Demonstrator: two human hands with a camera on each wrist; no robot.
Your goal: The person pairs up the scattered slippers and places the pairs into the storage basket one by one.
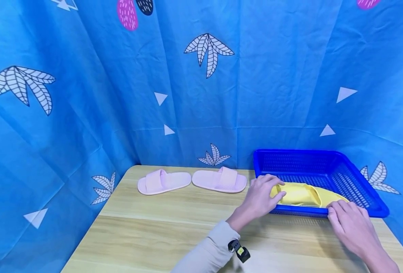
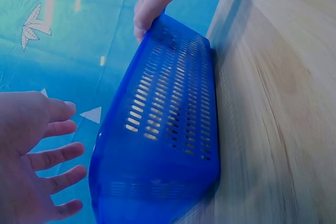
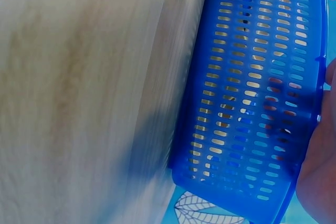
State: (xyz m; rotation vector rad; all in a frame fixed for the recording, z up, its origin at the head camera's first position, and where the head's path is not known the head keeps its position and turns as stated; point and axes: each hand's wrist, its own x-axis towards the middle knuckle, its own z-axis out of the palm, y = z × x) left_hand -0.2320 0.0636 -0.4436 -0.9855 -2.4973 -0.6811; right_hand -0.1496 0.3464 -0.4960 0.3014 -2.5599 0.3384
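A blue plastic basket with perforated sides holds a yellow slipper, which lies along the near wall. At the slipper's left end, my left hand reaches over the basket. Its fingers are spread and fairly straight in the left wrist view, with a gap between the hand and the basket wall. My right hand bends over the near rim by the slipper's right end. Its fingertips are hidden inside the basket, so whether they pinch the slipper cannot be seen. Reddish finger patches show through the holes in the right wrist view.
Two pink slippers, a left one and a right one, lie end to end left of the basket at the back of the wooden table. A blue patterned curtain hangs behind. A dark strap dangles at the left sleeve.
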